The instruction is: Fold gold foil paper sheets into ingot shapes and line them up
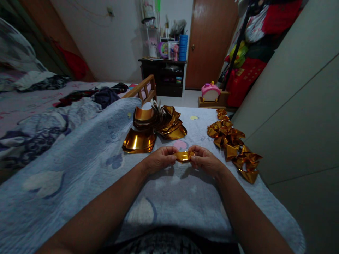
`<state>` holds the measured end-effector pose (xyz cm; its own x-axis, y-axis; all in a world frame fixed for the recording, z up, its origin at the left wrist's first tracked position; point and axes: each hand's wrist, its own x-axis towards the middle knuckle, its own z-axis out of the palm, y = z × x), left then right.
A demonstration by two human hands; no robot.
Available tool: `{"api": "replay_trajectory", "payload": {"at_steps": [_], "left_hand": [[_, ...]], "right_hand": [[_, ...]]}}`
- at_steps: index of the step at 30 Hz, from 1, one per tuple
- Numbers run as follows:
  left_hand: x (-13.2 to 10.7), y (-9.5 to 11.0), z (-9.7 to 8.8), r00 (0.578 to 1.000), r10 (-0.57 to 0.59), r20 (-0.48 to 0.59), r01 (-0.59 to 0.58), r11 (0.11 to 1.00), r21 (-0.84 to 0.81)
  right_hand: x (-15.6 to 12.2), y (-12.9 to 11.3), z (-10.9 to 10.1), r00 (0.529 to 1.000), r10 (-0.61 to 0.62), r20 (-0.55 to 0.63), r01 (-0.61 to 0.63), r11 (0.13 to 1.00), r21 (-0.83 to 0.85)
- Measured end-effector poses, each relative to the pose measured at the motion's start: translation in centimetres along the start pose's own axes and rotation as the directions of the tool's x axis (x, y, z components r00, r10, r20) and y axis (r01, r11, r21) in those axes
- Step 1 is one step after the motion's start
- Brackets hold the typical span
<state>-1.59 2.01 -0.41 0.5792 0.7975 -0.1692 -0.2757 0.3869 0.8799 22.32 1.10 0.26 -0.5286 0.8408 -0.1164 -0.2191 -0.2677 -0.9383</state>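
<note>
A small folded piece of shiny gold foil paper (183,156) is stretched between my two hands, just above the blanket. My left hand (162,158) pinches its left end with thumb and fingers. At the right end, my right hand (205,160) grips it in the same way. Beyond my left hand lie curved stacks of gold foil sheets (139,141), with more sheets fanned out in a pile (172,125) beside them. To the right of my right hand, several folded gold foil pieces (231,151) form a long heap.
A light blue quilted blanket (148,197) with heart patterns covers the bed under my hands. Bunched clothes and bedding (87,106) lie to the left. A pale cabinet (296,116) borders the right side. Behind stand a pink toy (211,93) and a dark shelf (162,76).
</note>
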Motion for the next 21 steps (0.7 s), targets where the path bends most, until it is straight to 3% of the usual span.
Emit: {"api": "replay_trajectory", "payload": {"at_steps": [8, 21], "left_hand": [[0.01, 0.20, 0.89, 0.999, 0.033, -0.005, -0.033, 0.996, -0.081], [-0.20, 0.20, 0.94, 0.999, -0.041, -0.022, 0.041, 0.999, 0.008]], "right_hand": [[0.05, -0.18, 0.33, 1.000, -0.001, 0.025, -0.001, 0.997, 0.083], [0.00, 0.09, 0.07, 1.000, -0.021, -0.024, 0.022, 0.998, 0.061]]}}
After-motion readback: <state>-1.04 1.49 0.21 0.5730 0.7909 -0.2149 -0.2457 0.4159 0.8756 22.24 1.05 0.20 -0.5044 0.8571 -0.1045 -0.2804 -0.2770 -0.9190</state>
